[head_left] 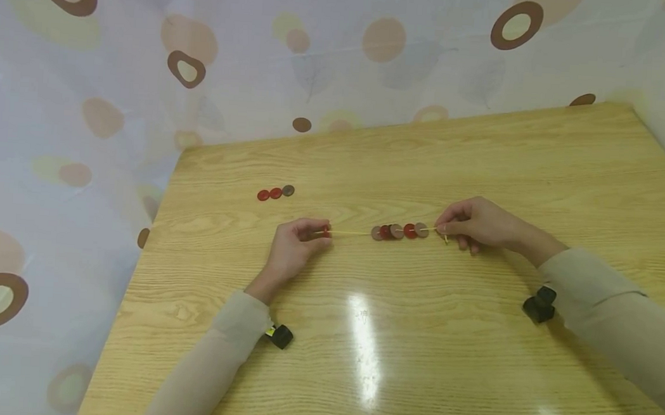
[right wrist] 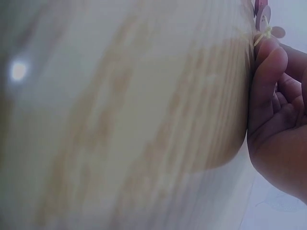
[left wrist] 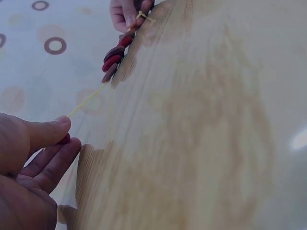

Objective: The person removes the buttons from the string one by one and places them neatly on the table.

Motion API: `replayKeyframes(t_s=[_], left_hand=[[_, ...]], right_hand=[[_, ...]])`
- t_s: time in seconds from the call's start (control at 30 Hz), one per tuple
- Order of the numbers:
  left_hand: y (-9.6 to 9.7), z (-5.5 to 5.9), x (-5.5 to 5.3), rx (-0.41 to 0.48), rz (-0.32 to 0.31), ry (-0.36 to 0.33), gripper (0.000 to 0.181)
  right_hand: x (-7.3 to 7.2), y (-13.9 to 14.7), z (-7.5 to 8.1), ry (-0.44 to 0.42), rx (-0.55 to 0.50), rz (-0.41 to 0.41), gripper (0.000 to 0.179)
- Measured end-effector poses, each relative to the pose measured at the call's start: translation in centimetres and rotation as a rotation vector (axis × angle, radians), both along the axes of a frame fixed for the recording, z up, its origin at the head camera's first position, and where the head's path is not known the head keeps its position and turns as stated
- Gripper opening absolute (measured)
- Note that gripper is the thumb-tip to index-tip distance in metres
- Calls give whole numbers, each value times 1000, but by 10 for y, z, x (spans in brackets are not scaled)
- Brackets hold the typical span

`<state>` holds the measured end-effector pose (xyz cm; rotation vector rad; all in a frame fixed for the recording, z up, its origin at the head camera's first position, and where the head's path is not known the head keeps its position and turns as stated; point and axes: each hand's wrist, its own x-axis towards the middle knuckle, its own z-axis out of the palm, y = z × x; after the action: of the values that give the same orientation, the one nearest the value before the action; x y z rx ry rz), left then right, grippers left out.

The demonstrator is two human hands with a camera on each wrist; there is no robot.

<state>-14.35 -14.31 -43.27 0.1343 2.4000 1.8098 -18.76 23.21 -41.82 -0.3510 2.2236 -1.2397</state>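
A thin yellow string runs nearly straight between the two hands, with several flat red and brown buttons threaded along its right part. My left hand pinches a red button between thumb and fingers, at the left end of the string. At the other end, my right hand pinches the string between thumb and forefinger, close to the threaded buttons. A small yellow knot with loose tails sticks out by the right thumb. Most of the left button is hidden by the fingers.
Two red buttons and a brown one lie in a row on the wooden table, beyond the left hand. A curtain with circle patterns hangs along the table's far and left edges.
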Motion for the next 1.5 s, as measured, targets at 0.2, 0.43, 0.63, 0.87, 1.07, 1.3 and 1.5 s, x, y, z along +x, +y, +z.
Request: replayKeyframes(t_s=[0.2,0.43,0.63,0.87,1.07,1.3,1.5], left_hand=[[-1,-1,0,4,19,-8,32],[-2,0,1,3,26,-4,31],[-4,0,1,16,30,-11,31],[-4,2,2,19,44,-23,33],[-5,1,2,-5,45,-17,32],[-7,-2,2,24,37,18,31],[-10,-2,1,10,44,7,32]], right_hand=[[1,0,0,7,17,-6,23],[3,0,0,15,27,-14,25],[3,2,1,13,29,-19,24],[3,3,-1,-1,9,-23,24],[4,3,-1,-6,-3,-12,24],[5,3,-4,-16,-3,-2,24],[4,3,-6,-10,12,-4,24]])
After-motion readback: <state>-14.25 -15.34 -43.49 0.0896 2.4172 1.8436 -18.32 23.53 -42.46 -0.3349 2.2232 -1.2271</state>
